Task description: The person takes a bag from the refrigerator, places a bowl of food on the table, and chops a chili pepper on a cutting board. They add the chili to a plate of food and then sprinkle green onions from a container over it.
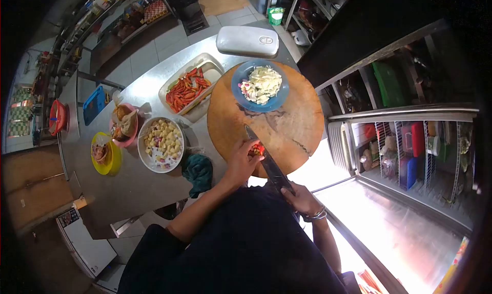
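Note:
My right hand (303, 199), with a bracelet on its wrist, is closed round the handle of a large knife (271, 167). The dark blade points up and left across the near part of a round wooden chopping board (225, 114). Left of the blade, my left hand (242, 163) has its fingers curled over cut red chillies (257, 149), right against the blade. At the board's far side sits a blue plate (237, 96) heaped with pale sliced pieces (264, 85). A rectangular tray (209, 63) of whole red chillies (189, 89) stands left of the board.
On the metal table (146, 189) are a white bowl (177, 163) of peeled pieces, a green cloth (197, 172), a pink bowl (134, 127), a yellow bowl (114, 161) and a silver-grey case (247, 41). An open fridge (405, 117) stands at my right.

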Available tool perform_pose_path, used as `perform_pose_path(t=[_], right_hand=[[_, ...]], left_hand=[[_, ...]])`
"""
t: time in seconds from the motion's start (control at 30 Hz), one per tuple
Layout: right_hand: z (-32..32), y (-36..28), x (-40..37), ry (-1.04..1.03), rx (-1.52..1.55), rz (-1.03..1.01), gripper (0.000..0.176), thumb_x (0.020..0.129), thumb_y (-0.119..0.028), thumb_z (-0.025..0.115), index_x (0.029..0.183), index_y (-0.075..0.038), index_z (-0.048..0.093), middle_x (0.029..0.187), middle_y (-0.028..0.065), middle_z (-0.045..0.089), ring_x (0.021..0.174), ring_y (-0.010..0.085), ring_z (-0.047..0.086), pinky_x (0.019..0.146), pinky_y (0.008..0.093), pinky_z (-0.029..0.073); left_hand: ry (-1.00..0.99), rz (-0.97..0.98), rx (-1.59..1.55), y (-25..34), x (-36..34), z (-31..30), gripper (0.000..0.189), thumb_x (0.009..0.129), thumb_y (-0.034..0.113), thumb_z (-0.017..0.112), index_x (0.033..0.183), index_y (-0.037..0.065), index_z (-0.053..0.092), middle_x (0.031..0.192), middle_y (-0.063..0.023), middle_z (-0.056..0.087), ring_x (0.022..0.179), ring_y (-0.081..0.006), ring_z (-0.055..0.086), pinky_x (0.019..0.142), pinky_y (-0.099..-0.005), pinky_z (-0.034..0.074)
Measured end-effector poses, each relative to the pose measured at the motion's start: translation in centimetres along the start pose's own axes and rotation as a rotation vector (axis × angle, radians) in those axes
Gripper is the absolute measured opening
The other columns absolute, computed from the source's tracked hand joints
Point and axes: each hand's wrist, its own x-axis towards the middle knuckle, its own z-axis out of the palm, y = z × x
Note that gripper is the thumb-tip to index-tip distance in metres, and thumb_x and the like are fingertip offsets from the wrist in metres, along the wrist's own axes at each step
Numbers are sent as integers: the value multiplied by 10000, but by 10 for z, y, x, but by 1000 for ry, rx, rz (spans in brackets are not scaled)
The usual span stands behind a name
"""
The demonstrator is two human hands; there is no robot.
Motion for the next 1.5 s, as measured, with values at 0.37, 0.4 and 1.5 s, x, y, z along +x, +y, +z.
perform_pose_path(t=[0.37, 0.4, 1.5], right_hand=[[-24, -65, 1, 68, 147, -133, 262, 1037, -299, 556, 965, -48, 583, 630, -24, 528, 493, 74, 473, 461, 253, 393], [-30, -77, 5, 109, 108, -135, 267, 1035, -301, 558, 955, -47, 582, 626, -27, 522, 503, 63, 478, 463, 246, 393], [-34, -64, -2, 726, -663, -758, 288, 776, -61, 741, 1055, -28, 678, 823, 130, 710, 683, 255, 711, 621, 357, 561]], left_hand=[[121, 238, 104, 43, 67, -40, 484, 800, 99, 809, 1248, 29, 640, 1104, -161, 643, 963, -248, 672, 848, -350, 560], [125, 244, 103, 48, 80, -43, 484, 800, 99, 809, 1248, 29, 640, 1104, -161, 643, 963, -248, 672, 848, -350, 560], [469, 178, 654, -37, -86, -90, 346, 861, 157, 728, 1164, 26, 624, 1274, -201, 579, 1139, -390, 555, 954, -483, 440]])
